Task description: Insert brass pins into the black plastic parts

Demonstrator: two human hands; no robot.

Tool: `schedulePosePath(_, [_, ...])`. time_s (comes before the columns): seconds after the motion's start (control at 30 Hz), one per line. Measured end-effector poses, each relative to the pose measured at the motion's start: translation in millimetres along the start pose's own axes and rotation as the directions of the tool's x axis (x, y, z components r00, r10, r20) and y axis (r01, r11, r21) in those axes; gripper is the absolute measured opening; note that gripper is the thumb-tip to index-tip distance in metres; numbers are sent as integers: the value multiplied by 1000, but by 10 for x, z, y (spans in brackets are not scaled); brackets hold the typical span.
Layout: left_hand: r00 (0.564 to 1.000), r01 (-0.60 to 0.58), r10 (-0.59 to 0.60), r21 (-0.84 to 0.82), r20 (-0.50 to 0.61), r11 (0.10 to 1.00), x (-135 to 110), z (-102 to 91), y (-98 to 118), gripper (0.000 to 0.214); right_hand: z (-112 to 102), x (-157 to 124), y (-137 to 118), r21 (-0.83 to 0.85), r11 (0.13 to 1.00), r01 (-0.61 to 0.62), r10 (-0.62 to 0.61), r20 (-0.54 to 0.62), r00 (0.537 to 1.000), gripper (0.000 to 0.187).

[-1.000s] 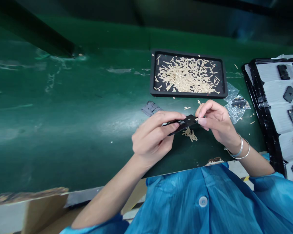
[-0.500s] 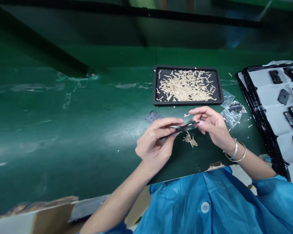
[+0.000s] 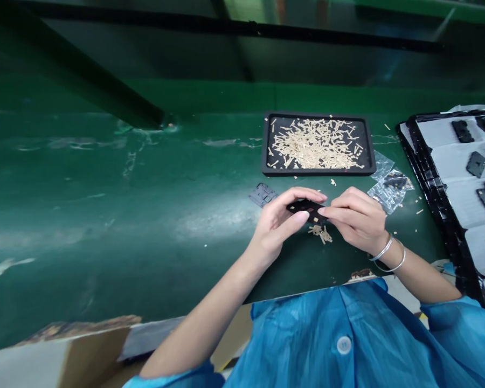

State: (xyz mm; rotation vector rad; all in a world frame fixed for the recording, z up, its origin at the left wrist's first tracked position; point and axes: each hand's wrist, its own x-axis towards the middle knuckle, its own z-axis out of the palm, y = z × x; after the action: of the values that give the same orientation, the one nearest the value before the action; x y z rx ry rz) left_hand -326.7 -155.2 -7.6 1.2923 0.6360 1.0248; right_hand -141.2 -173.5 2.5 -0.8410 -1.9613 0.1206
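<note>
Presently the left hand (image 3: 275, 220) grasps the black plate (image 3: 310, 208) by its edges above the green tabletop (image 3: 153, 253), the right hand (image 3: 358, 220) pinching its right end. Tabletop stretches wide leftward; the tray (image 3: 319, 172) lies beyond.

Scuffed green worktable (image 3: 145, 269) with chipped front edge (image 3: 84, 327) and pale glare (image 3: 214, 221), dark post (image 3: 105, 89), black bar (image 3: 226, 24) behind.

Soft white glare spreads over the scuffed green tabletop (image 3: 214, 221), left of the bare left hand (image 3: 271, 229). Far beyond that hand, a slanted dark-green post (image 3: 105, 81) sinks into shadow. Touching the right hand (image 3: 359, 220), a flat black plastic part (image 3: 303, 205) shows dim, soft detail.
</note>
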Motion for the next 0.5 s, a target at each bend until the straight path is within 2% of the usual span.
schedulePosePath(0.13, [997, 68, -67, -25, 35, 997, 10, -1, 34, 30, 13, -14, -6, -4, 1000, -4, 4, 5, 1000, 18])
schedulePosePath(0.27, [993, 119, -118, -46, 24, 992, 23, 3, 69, 29, 16, -25, -6, -15, 1000, -9, 10, 17, 1000, 21])
schedulePosePath(0.5, [992, 129, -129, 28, 9, 991, 49, -18, 91, 29, 23, -18, 5, -48, 999, 17, -15, 48, 999, 21])
